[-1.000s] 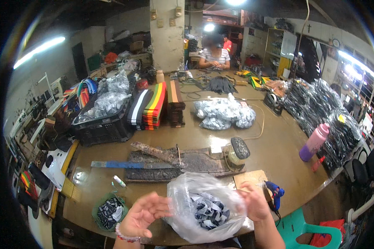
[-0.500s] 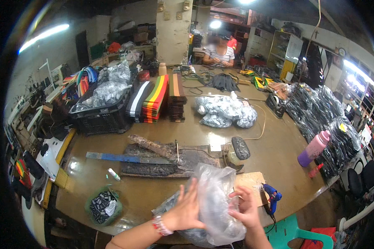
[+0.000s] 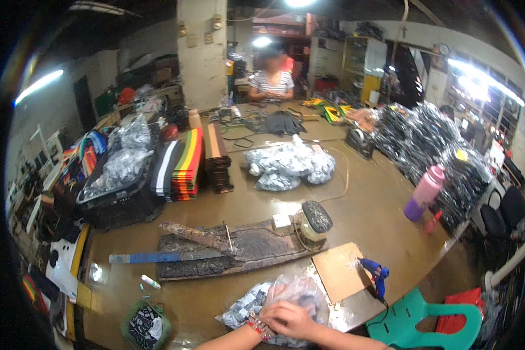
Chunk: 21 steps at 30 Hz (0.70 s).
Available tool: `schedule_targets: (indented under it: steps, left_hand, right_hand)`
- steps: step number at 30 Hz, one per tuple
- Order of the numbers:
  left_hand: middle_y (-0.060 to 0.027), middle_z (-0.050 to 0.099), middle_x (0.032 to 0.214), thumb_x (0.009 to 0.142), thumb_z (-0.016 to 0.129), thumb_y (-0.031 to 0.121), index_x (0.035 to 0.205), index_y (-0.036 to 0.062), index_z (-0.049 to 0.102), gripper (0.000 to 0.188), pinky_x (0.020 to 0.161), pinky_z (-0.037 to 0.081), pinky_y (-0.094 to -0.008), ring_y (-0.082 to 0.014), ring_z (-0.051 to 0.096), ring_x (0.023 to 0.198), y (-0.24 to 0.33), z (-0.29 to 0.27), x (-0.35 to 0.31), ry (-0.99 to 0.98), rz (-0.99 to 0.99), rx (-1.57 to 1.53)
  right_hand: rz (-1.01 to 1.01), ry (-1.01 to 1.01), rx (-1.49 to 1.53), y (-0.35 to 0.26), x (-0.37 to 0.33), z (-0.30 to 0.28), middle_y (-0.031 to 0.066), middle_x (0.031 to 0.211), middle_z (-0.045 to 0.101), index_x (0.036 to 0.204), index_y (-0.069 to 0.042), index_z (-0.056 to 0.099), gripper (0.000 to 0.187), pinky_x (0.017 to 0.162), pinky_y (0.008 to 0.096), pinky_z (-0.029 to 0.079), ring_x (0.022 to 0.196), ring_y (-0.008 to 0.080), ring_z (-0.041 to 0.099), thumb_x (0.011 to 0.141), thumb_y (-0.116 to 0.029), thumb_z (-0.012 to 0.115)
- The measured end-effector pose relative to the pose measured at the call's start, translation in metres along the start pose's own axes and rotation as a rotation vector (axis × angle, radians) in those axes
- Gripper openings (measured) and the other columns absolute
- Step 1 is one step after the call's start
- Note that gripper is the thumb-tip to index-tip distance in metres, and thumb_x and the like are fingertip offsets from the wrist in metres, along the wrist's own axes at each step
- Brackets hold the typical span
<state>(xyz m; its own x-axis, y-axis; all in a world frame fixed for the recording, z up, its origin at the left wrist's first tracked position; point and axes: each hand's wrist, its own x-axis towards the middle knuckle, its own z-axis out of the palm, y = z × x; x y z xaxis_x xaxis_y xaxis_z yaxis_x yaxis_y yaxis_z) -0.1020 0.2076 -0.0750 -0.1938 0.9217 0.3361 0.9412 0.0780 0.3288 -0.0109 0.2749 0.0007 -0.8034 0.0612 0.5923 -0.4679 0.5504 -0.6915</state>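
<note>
My left hand (image 3: 281, 293), with a beaded bracelet at the wrist, appears to be inside a clear plastic bag (image 3: 312, 291); the film blurs its fingers. Across that wrist lies my right hand (image 3: 289, 319), its fingers curled at the bag's mouth. Beneath and to the left is a clear bag of small grey and white pieces (image 3: 245, 304), partly covered by my hands. To the right sits a tan board (image 3: 339, 271) with a blue glue gun (image 3: 374, 277) at its edge.
A dark, crusted board (image 3: 198, 265) with a blue strip lies ahead. A green-lined container (image 3: 147, 328) of small black pieces stands left. Filled bags (image 3: 289, 163), striped strap stacks (image 3: 186, 166) and a pink-purple bottle (image 3: 424, 193) stand farther off. A green chair (image 3: 411, 318) is at right. Another person (image 3: 271, 84) sits opposite.
The clear bag was held up between my spread hands. Now it is lower, with my left hand apparently inside and my right hand over the left wrist. The view has shifted right.
</note>
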Motion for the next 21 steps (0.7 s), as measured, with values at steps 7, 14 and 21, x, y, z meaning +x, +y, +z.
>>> schedule_targets:
  steps: [7,14,21]
  left_hand:
    - [-0.0113,0.046,0.134,0.093,0.046,0.046,0.139,0.0045,0.036,0.063,0.099,0.038,-0.0404,-0.0234,0.048,0.117,-0.024,0.008,-0.016,0.339,-0.043,-0.616]
    - [-0.0104,0.052,0.126,0.095,0.049,0.035,0.133,0.004,0.042,0.05,0.099,0.045,-0.0424,-0.0256,0.053,0.114,0.028,-0.049,-0.006,0.191,-0.202,-1.275]
    - [-0.0183,0.06,0.085,0.076,0.061,0.015,0.093,-0.0025,0.06,0.025,0.069,0.049,-0.038,-0.0308,0.059,0.077,0.128,-0.123,-0.008,-0.13,0.502,-0.694]
  right_hand:
    - [0.159,0.102,0.575,-0.007,-0.003,-0.062,0.0096,0.107,0.063,0.107,-0.002,0.063,0.025,0.093,0.0372,0.045,0.103,0.0219,0.06,0.084,-0.009,0.067]
    - [0.299,-0.26,-0.436,-0.02,-0.045,-0.087,0.0147,0.158,0.006,0.152,-0.014,0.013,0.108,0.11,0.0629,-0.002,0.145,0.0378,0.002,0.071,-0.054,0.074]
    - [0.249,-0.338,-0.303,-0.016,-0.029,-0.01,0.0035,0.135,0.051,0.137,-0.017,0.049,0.063,0.112,0.0594,0.001,0.138,0.0258,0.033,0.085,-0.05,0.054]
